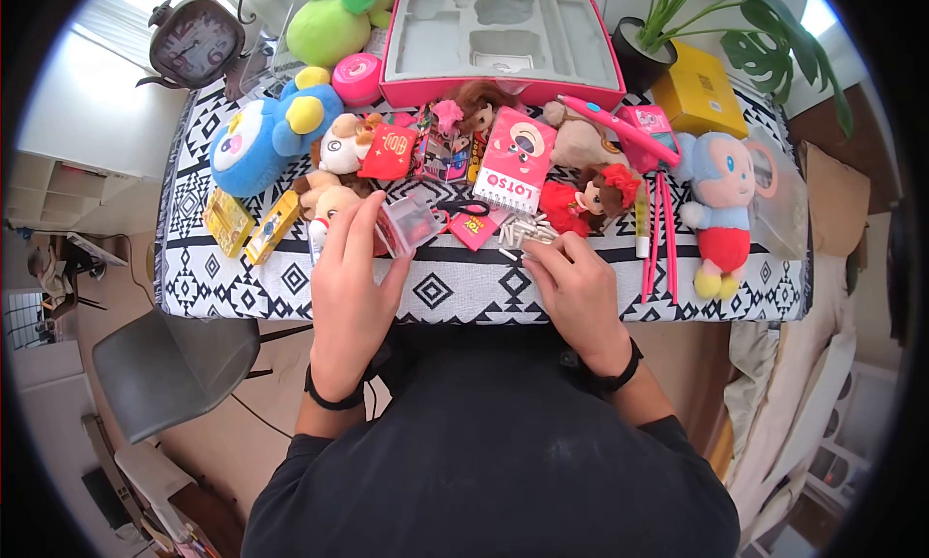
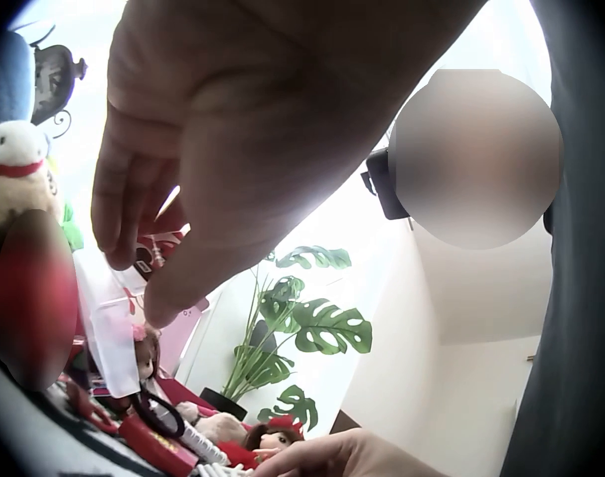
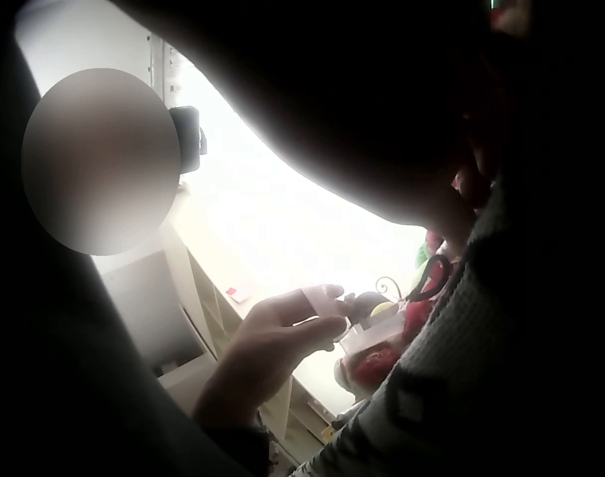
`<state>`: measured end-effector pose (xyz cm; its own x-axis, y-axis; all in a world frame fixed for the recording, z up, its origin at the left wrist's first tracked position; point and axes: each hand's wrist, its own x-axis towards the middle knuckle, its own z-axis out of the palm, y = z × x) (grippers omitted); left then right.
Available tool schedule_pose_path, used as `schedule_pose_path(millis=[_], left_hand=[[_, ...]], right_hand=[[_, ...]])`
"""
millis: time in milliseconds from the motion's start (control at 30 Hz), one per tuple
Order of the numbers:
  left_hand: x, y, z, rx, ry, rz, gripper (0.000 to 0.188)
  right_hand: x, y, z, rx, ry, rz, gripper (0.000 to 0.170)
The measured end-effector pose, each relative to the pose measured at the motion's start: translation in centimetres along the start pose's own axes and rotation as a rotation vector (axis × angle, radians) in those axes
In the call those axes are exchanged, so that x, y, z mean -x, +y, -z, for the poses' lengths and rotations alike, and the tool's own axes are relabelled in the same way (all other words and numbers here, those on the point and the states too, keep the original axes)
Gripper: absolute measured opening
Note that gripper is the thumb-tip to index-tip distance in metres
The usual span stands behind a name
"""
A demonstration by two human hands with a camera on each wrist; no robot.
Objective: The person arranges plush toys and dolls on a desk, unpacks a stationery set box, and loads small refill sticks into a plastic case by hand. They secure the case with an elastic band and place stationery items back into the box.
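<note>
My left hand (image 1: pixel 356 292) grips a clear plastic box (image 1: pixel 410 221) between thumb and fingers, left of centre near the front of the cloth; the box also shows in the left wrist view (image 2: pixel 110 333). My right hand (image 1: pixel 581 297) has its fingertips at the right edge of a pile of small white sticks (image 1: pixel 523 231); whether it pinches one cannot be told. Between the hands lie a small pink packet (image 1: pixel 476 231) and black-handled scissors (image 1: pixel 466 208). The right wrist view is dark around the right hand but shows the left hand (image 3: pixel 268 348) at the box.
Behind stand a pink notepad (image 1: pixel 518 156), a red-dressed doll (image 1: pixel 581 205) and a pink tray box (image 1: pixel 503 86). Plush toys flank the table: a blue one (image 1: pixel 254 151) left, another (image 1: pixel 721 185) right. Pink sticks (image 1: pixel 658 248) lie right; yellow packs (image 1: pixel 229 222) lie left.
</note>
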<state>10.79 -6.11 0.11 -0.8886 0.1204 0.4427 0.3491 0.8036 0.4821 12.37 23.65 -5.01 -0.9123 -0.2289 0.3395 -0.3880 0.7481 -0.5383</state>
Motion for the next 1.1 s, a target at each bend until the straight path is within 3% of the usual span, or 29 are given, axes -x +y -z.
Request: schedule_pose_path(millis=[133, 233, 333, 467, 867, 1100], left_hand=[[0.5, 0.9, 0.8, 0.233, -0.113, 0.03, 0.077], [0.4, 0.9, -0.7, 0.44, -0.416, -0.063, 0.075], [0.9, 0.2, -3.3, 0.474, -0.497, -0.149, 0.074], [0.5, -0.4, -4.1, 0.544, -0.571, -0.092, 0.072], [0.0, -2.5, -6.3, 0.734, -0.598, -0.076, 0.067], [0.5, -2.3, -6.1, 0.753, -0.561, -0.104, 0.069]], right_hand=[[-0.2, 0.3, -0.3, -0.038, 0.01, 0.001, 0.019], [-0.4, 0.4, -0.3, -0.093, -0.008, -0.023, 0.018], [-0.7, 0.6, -0.1, -0.135, -0.022, -0.053, 0.016], [-1.1, 0.5, 0.2, -0.187, -0.006, -0.091, 0.016], [-3.4, 0.9, 1.0, -0.258, 0.03, -0.068, 0.022], [-2.9, -1.4, 0.3, -0.227, -0.193, 0.229, 0.025]])
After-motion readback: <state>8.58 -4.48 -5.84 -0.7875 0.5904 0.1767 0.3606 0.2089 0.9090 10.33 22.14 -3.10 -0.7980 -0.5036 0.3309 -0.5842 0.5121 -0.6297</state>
